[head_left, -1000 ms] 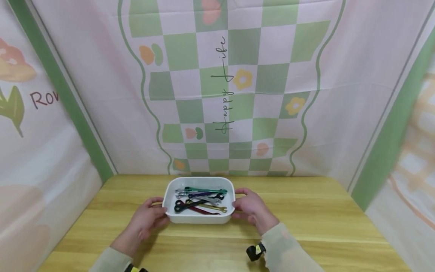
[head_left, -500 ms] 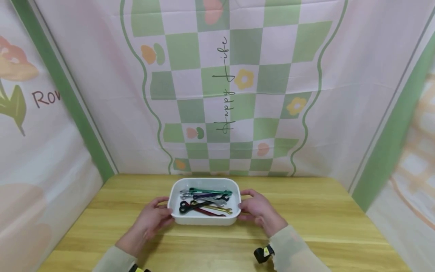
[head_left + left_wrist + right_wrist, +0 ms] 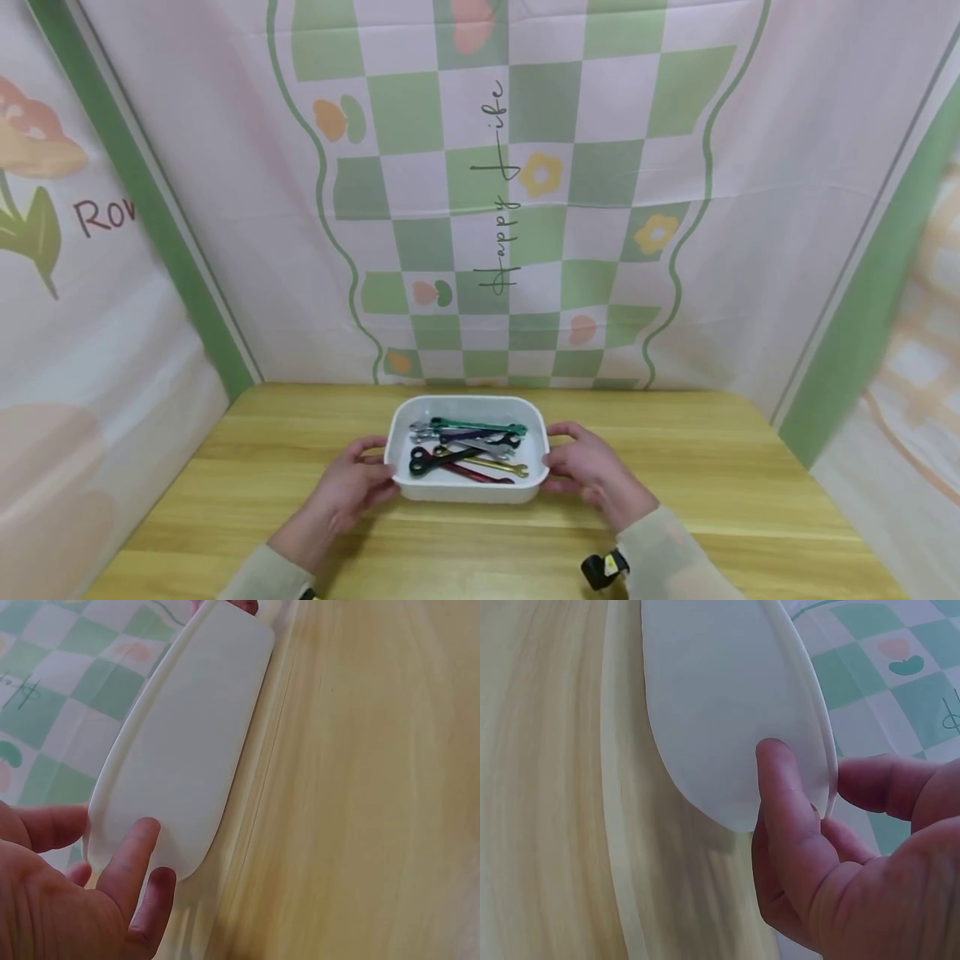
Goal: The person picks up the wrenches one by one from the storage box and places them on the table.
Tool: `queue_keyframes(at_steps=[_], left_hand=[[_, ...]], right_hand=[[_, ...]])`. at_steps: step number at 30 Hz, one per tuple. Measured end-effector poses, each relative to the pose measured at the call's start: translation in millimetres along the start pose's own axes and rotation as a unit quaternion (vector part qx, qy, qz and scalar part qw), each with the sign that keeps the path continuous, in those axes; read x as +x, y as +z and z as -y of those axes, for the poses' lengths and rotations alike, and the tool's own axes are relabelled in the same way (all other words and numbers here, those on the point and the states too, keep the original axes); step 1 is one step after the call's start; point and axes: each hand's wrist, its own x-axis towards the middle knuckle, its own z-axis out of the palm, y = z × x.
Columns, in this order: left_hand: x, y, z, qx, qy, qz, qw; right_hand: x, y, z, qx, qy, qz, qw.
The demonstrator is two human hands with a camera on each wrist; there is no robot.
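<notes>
Tray [image 3: 468, 493]: smooth plastic, soft sheen. Wrenches [image 3: 459, 456]: shiny metal, some with coloured finish. Table [image 3: 465, 546]: smooth wood grain, satin. Backdrop [image 3: 476, 183]: matt cloth, lightly creased.

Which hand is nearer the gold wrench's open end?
Right. The right hand grips the white bin just beside the open end of the gold wrench; the left hand grips the opposite side.

From head height, one view looks forward and down over the table [image 3: 480, 550], far enough back to take in the whole white tray [image 3: 469, 493] near six o'clock and the checked cloth [image 3: 540, 100] at twelve. The left wrist view looks from close by at the tray's outer wall, the left hand [image 3: 67, 907] at eight o'clock; the right wrist view, similarly near, has the right hand [image 3: 855, 892] at four, and both share tray, table and cloth.
</notes>
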Motion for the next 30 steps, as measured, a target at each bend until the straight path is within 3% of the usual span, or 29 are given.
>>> queue_keyframes(at_steps=[12, 30], left_hand=[[-10.6, 13.5, 2.5, -0.002, -0.005, 0.033, 0.9994], [-24.4, 24.7, 10.5, -0.007, -0.009, 0.051, 0.9987]], right_hand=[[-13.1, -16.7, -3.6, 0.004, 0.002, -0.002, 1.0], [-32.8, -32.4, -8.4, -0.001, -0.007, 0.008, 0.9999]])
